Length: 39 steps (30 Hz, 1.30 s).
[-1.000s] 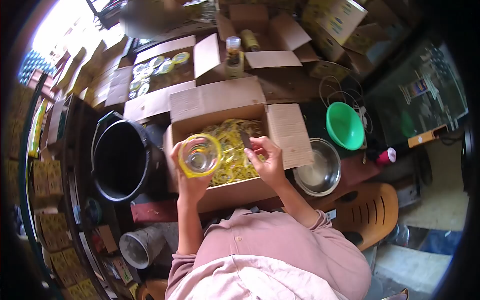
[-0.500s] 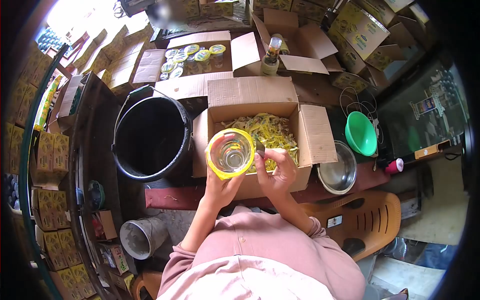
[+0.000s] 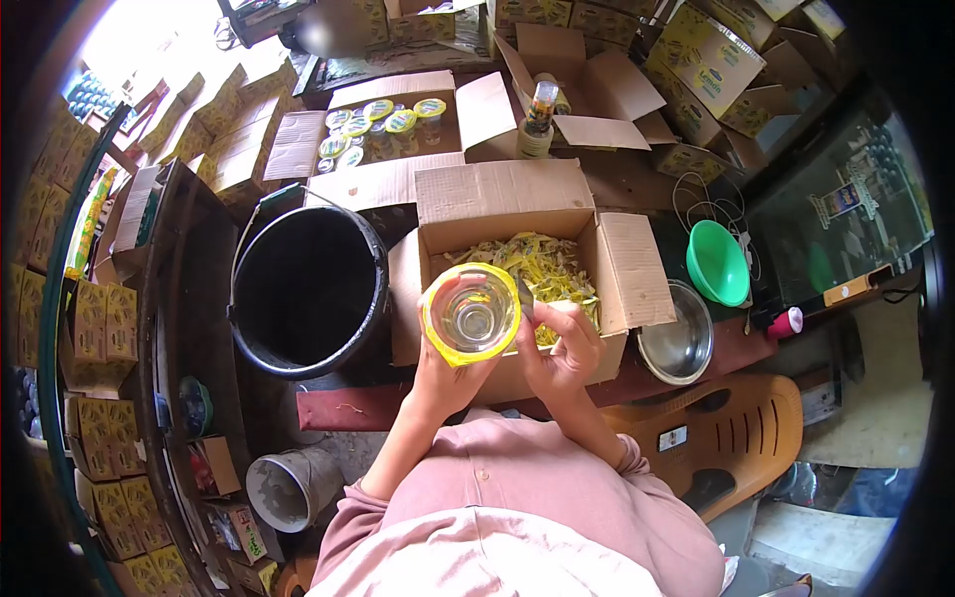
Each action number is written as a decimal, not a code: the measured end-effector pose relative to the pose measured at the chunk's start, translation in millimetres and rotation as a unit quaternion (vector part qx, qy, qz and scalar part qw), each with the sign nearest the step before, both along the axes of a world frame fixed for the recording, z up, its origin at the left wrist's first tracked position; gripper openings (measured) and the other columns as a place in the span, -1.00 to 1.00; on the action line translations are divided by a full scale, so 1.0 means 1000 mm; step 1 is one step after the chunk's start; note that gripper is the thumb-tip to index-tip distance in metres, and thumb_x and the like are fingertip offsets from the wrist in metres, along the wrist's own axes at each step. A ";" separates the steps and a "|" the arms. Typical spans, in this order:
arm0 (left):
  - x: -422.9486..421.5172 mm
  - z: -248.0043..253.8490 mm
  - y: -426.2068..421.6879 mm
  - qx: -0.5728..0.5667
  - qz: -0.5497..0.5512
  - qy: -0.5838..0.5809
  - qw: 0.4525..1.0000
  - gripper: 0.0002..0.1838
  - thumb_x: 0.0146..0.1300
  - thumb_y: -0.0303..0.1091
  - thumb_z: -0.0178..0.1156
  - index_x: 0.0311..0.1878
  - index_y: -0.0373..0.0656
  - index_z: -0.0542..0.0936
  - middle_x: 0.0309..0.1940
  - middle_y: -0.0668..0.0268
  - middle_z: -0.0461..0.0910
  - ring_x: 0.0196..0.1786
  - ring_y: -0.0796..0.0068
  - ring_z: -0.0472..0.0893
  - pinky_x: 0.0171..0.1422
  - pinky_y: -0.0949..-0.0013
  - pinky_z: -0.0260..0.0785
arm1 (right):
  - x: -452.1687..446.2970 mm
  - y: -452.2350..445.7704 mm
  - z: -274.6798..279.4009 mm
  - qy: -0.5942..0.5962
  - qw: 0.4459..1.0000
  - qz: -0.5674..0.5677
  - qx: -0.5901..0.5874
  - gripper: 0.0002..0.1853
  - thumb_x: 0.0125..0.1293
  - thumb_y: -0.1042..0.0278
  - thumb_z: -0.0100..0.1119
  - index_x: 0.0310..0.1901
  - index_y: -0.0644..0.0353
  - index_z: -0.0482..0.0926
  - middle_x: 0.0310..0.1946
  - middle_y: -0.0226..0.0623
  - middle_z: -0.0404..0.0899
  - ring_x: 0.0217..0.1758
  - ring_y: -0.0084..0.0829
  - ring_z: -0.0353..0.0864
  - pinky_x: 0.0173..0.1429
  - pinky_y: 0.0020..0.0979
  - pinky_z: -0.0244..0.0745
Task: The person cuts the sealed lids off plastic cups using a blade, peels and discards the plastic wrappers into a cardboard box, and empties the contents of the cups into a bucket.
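Note:
My left hand (image 3: pixel 453 383) is wrapped round a clear plastic cup (image 3: pixel 472 316) with a yellow film rim, its mouth turned up toward me. Against the right side of that rim is a small dark flat piece, perhaps a blade (image 3: pixel 525 295), pinched in the closed fingers of my right hand (image 3: pixel 562 353). Just beyond the hands stands an open cardboard box (image 3: pixel 507 189) holding a heap of yellow film scraps (image 3: pixel 542 264). The cup covers part of the box's near left side.
A black bucket (image 3: pixel 239 328) stands left of the box. At right are a metal bowl (image 3: pixel 681 343) and a green bowl (image 3: pixel 718 264). Behind, another carton (image 3: pixel 393 85) holds several yellow-lidded cups, beside a bottle (image 3: pixel 537 124). An orange chair (image 3: pixel 766 428) is at lower right.
The view has shifted slightly. The cup has moved a little right and down in view, still in my left hand. My right hand stays at its right rim.

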<state>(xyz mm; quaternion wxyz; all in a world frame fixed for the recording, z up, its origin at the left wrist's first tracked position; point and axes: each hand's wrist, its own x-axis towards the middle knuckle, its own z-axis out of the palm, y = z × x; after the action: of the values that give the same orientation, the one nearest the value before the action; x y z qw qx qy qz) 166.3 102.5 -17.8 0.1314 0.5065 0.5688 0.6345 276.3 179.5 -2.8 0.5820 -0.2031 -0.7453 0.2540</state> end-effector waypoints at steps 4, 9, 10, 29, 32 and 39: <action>-0.003 -0.003 0.003 -0.013 0.009 0.015 1.000 -0.26 -0.05 -0.41 0.33 0.18 -0.30 0.16 0.03 0.09 0.31 0.11 0.21 0.38 0.21 0.27 0.20 | -0.003 0.005 0.000 -0.002 1.000 -0.006 0.010 -0.75 -0.09 0.68 0.26 -0.30 0.25 0.58 -0.53 -0.28 0.53 -0.52 -0.49 0.54 -0.44 -0.55 0.45; -0.004 0.002 0.008 -0.022 0.042 0.053 0.997 -0.29 -0.04 -0.44 0.33 0.16 -0.29 0.17 0.02 0.13 0.33 0.06 0.29 0.41 0.15 0.32 0.26 | -0.009 0.010 0.001 -0.013 1.000 -0.013 0.015 -0.73 -0.10 0.69 0.26 -0.28 0.25 0.59 -0.55 -0.28 0.52 -0.53 -0.47 0.53 -0.44 -0.52 0.44; -0.005 0.004 0.010 -0.024 0.056 0.072 0.996 -0.31 -0.03 -0.45 0.32 0.15 -0.28 0.18 0.01 0.14 0.34 0.03 0.34 0.43 0.12 0.34 0.28 | -0.011 0.012 0.003 -0.012 1.000 -0.010 0.012 -0.72 -0.10 0.69 0.26 -0.27 0.25 0.59 -0.55 -0.28 0.51 -0.53 -0.47 0.53 -0.45 -0.52 0.43; -0.019 0.011 0.007 -0.073 -0.087 0.008 0.994 -0.32 -0.17 -0.41 0.38 0.07 -0.28 0.31 -0.03 0.12 0.39 0.03 0.24 0.46 0.15 0.29 0.29 | -0.005 0.028 0.005 -0.042 0.999 0.023 0.011 -0.72 -0.10 0.69 0.23 -0.27 0.23 0.59 -0.51 -0.28 0.53 -0.49 -0.44 0.54 -0.42 -0.50 0.44; -0.024 0.010 0.010 -0.060 -0.135 -0.039 0.988 -0.33 -0.18 -0.42 0.39 0.06 -0.28 0.32 -0.04 0.14 0.40 0.03 0.26 0.46 0.15 0.30 0.29 | -0.002 0.029 0.007 -0.044 0.998 0.042 -0.016 -0.73 -0.09 0.68 0.24 -0.28 0.23 0.59 -0.51 -0.28 0.54 -0.50 -0.45 0.55 -0.42 -0.51 0.44; -0.024 0.002 0.021 -0.015 -0.100 -0.013 0.995 -0.32 -0.18 -0.39 0.42 0.05 -0.27 0.32 -0.06 0.17 0.39 0.01 0.28 0.45 0.11 0.33 0.31 | 0.001 0.023 0.008 -0.051 0.998 0.020 -0.027 -0.77 -0.07 0.67 0.24 -0.30 0.25 0.58 -0.52 -0.27 0.53 -0.51 -0.47 0.54 -0.42 -0.51 0.44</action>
<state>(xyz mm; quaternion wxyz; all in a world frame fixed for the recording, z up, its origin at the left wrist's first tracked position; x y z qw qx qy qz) 142.1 123.3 -15.4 0.2093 0.5504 0.5233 0.6160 276.9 202.7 5.2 0.5324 -0.2169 -0.7707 0.2749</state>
